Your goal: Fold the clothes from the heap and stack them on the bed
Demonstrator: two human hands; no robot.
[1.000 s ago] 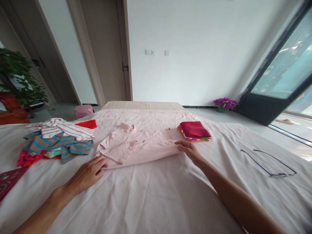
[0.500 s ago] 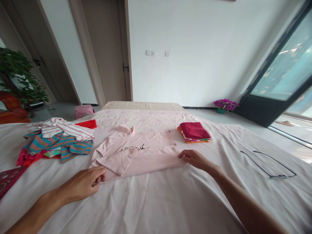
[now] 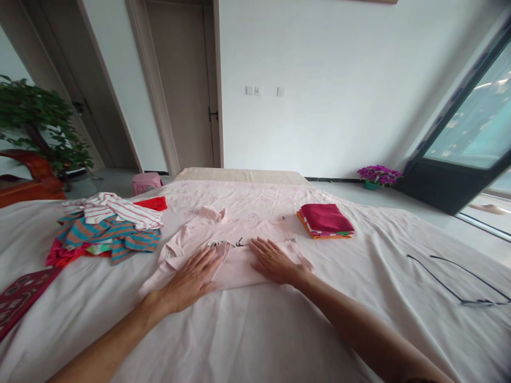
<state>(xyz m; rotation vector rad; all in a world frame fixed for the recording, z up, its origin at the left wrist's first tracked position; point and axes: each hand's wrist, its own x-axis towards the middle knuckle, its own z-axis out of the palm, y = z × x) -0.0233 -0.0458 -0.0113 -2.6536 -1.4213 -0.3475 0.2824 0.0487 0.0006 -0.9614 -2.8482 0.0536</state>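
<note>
Left hand [image 3: 192, 279] and right hand [image 3: 275, 261], fingers outstretched and flat, hide part of the creased pink shirt [image 3: 236, 272] beneath them; its dark print [image 3: 239, 242] is hard to read. Beyond the right hand sits 1 squarish cloth stack [image 3: 325, 219].

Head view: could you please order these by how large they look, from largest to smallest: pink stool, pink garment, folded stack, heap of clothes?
1. Pink garment
2. Heap of clothes
3. Folded stack
4. Pink stool, but it stands farther away, so its real size is unsure.
</note>
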